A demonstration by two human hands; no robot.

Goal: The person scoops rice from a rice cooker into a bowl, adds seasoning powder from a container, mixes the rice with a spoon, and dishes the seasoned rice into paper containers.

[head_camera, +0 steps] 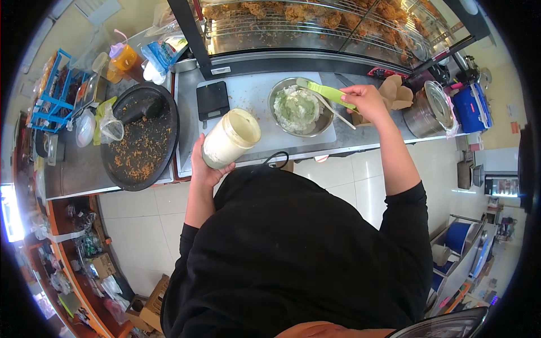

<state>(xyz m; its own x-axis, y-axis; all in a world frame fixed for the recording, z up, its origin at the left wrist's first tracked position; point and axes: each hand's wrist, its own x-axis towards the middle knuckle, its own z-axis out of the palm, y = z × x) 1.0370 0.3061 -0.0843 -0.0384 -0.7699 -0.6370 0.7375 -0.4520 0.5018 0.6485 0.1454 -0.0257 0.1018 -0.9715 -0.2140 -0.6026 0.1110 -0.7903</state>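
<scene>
My left hand (206, 162) grips a wide-mouthed plastic jar (226, 141), tilted, its open top turned to the right and smeared pale inside. A green-handled utensil (327, 93) is held in my right hand (365, 101), its pale end over the far rim of a steel mixing bowl (275, 122). In the bowl lies white, rice-like food with green sauce or powder (298, 110) on top. A thin light stick or utensil handle (344, 118) leans out over the bowl's right rim. The bowl stands on a white cutting board (253, 91), with a black kitchen scale (212, 100) to its left.
A black round pan (175, 139) with orange crumbs sits at left. Behind the board stands a glass display case (270, 59) with fried chicken (298, 13). At right are a brown paper food box (395, 91), a lidded steel pot (422, 114) and a blue container (471, 107).
</scene>
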